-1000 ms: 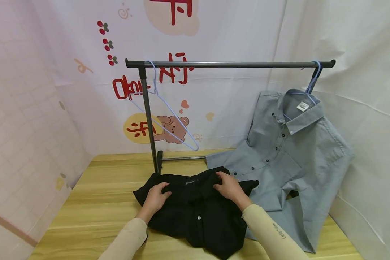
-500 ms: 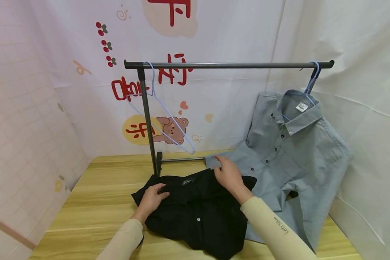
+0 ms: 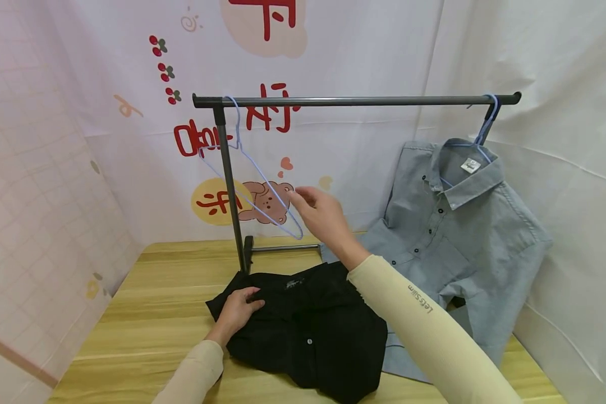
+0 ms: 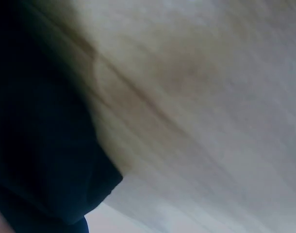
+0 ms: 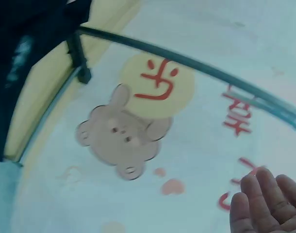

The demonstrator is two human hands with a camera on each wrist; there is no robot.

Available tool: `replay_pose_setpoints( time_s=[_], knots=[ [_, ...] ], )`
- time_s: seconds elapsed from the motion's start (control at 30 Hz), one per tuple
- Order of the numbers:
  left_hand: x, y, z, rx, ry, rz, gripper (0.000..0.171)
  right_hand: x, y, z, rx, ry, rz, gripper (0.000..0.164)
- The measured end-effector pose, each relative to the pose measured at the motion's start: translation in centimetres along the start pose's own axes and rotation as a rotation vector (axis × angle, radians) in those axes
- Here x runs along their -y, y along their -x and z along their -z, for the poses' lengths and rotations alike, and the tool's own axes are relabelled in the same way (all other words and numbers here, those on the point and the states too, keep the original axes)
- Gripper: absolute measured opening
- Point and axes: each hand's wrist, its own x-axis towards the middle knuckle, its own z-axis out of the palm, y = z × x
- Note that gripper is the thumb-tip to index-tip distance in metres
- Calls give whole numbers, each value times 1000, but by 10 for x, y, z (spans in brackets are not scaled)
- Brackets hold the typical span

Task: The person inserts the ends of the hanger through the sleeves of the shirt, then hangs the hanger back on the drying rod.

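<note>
A black button-up shirt point(image 3: 303, 331) lies on the wooden table. My left hand point(image 3: 236, 310) rests on its left side, thumb and forefinger apart on the cloth. Raised above the table, my right hand point(image 3: 323, 219) is beside the lower right corner of a light-blue wire hanger point(image 3: 270, 188), with nothing in its grasp; whether it touches the wire is hard to tell. The hanger hangs bare from the rack's left end. In the right wrist view, the fingers point(image 5: 264, 199) are extended. Dark shirt cloth point(image 4: 46, 131) fills the left wrist view's left side, where the hand barely shows.
A dark metal clothes rack point(image 3: 363, 101) spans the back of the table point(image 3: 146, 314). On its right end a grey-blue shirt point(image 3: 464, 224) hangs from another hanger, its lower part spread over the table. A printed white curtain point(image 3: 363, 50) stands behind.
My right hand has left the black shirt and moved up and to the left, towards the bare hanger. My left hand has stayed at the shirt's left side.
</note>
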Motion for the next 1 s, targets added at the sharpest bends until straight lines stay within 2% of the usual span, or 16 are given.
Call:
replay_pose_setpoints(
  time_s=[0.23,0.5,0.6,0.73,0.9,1.0],
  knots=[
    [1,1,-1,6,-12,-27,37,37,-21,-15,23,100,28,54],
    [4,0,0,-6,-20,-41,37,47,-41,-26,-12,292,36,41],
    [4,0,-1,0,-15,-40,37,46,-45,-27,-71,309,47,32],
    [4,-1,-3,6,-3,-44,37,42,-47,-24,-193,264,71,23],
    [5,-2,-2,1,6,-41,35,36,-48,-13,-302,176,124,23],
    [5,-2,-1,1,8,-29,35,27,-48,-6,-354,182,165,24]
  ],
)
